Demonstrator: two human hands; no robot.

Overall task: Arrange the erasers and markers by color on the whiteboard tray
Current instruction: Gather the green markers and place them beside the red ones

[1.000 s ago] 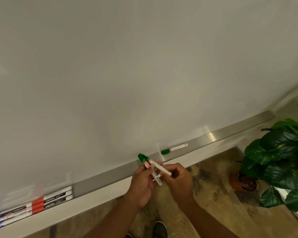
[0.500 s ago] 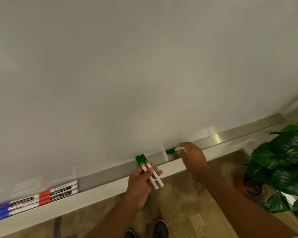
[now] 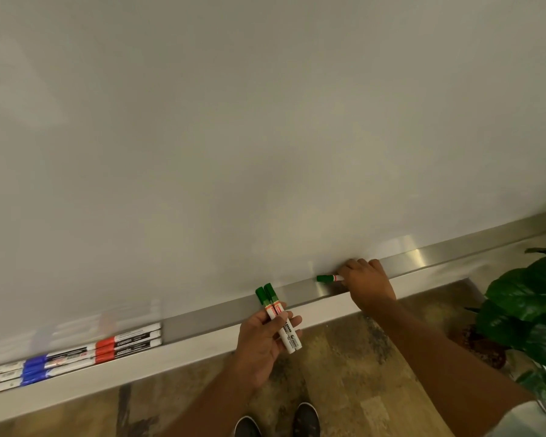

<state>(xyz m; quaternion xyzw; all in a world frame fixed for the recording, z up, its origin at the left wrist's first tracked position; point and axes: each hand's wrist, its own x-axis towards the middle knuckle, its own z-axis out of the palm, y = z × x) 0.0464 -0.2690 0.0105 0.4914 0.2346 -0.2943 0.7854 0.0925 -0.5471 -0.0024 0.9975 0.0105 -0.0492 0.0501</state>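
Observation:
My left hand (image 3: 262, 342) holds two green-capped markers (image 3: 276, 313) side by side, caps pointing up toward the metal whiteboard tray (image 3: 208, 320). My right hand (image 3: 368, 283) rests on the tray further right, its fingers closed over the white barrel of a third green marker (image 3: 327, 278); only the green cap end shows. At the left end of the tray lie three red-capped markers (image 3: 126, 345) and, left of them, three blue-capped markers (image 3: 35, 370), stacked in rows. No eraser is visible.
The whiteboard (image 3: 265, 121) fills the upper view. A leafy potted plant (image 3: 530, 313) stands on the floor at the right. My shoes (image 3: 276, 421) show at the bottom on the patterned floor.
My right hand left the two markers in my left hand, reached right to the tray and closed on the third green marker. The camera shifted slightly right.

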